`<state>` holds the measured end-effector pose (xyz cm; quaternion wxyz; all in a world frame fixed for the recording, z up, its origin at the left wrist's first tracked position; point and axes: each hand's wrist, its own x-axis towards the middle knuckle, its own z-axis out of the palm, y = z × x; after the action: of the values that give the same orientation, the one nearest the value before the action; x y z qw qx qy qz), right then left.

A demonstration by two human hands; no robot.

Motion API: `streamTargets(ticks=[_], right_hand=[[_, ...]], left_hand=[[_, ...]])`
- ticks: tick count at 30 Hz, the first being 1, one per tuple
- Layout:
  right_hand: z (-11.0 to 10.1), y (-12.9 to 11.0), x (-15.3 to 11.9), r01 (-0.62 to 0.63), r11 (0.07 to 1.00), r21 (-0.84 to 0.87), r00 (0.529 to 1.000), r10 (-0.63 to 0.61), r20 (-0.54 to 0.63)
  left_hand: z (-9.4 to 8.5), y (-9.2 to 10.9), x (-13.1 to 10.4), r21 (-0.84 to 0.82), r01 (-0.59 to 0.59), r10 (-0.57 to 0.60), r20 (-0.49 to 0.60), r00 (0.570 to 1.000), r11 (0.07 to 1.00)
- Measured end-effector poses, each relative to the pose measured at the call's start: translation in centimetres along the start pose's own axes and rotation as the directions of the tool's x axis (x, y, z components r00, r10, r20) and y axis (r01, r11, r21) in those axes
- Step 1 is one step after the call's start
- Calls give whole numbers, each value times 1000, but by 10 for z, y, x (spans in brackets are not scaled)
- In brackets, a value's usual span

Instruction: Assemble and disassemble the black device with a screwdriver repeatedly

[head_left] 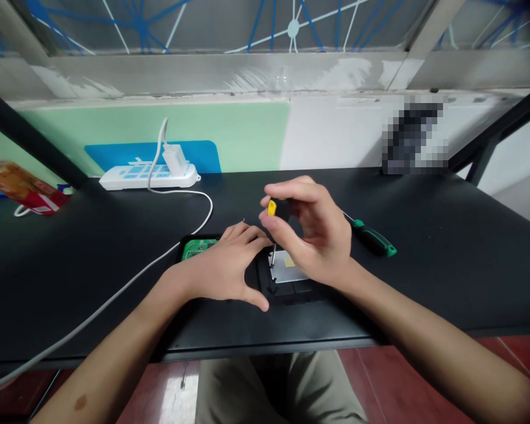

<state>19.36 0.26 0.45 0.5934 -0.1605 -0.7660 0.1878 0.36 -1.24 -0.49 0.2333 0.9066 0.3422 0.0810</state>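
My right hand (320, 229) is closed round the black-and-yellow handle of a screwdriver (272, 207). Its thin shaft points down to the left edge of a silver metal plate (287, 271) with a small yellow label. That plate sits in a black plastic housing (274, 290). My left hand (223, 265) lies flat over the housing, fingers stretched out and thumb spread. Beyond it, at the housing's left end, shows a green circuit board (198, 247), partly covered by the hand. Whether the tip is seated in a screw is too small to tell.
A second screwdriver (375, 238), green and black, lies right of my right hand. A white power strip (150, 175) stands at the back left, its white cable (132, 281) running across the table to the front. A red-and-orange package (29, 187) is at far left.
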Motion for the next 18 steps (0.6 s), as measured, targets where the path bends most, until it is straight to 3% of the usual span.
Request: streamTargets(ticks=[3,6,11,18], right_hand=[[0,-5,-7,-110,988,105,994,108,20],[-1,-4,-11,-93,986,136,996,93,2],[-2,-2,-12,-61,998,-2,994,60,-96],[-4,-5,-13,-91,994,59,990,97,-107]], left_hand=[[0,-1,0,25,7,-7,-12,1000,1000],[0,0,0,15,6,-5,-25,1000,1000],[-1,2,0,20,9,-9,-16,1000,1000],[-1,4,1,53,4,-3,-26,1000,999]])
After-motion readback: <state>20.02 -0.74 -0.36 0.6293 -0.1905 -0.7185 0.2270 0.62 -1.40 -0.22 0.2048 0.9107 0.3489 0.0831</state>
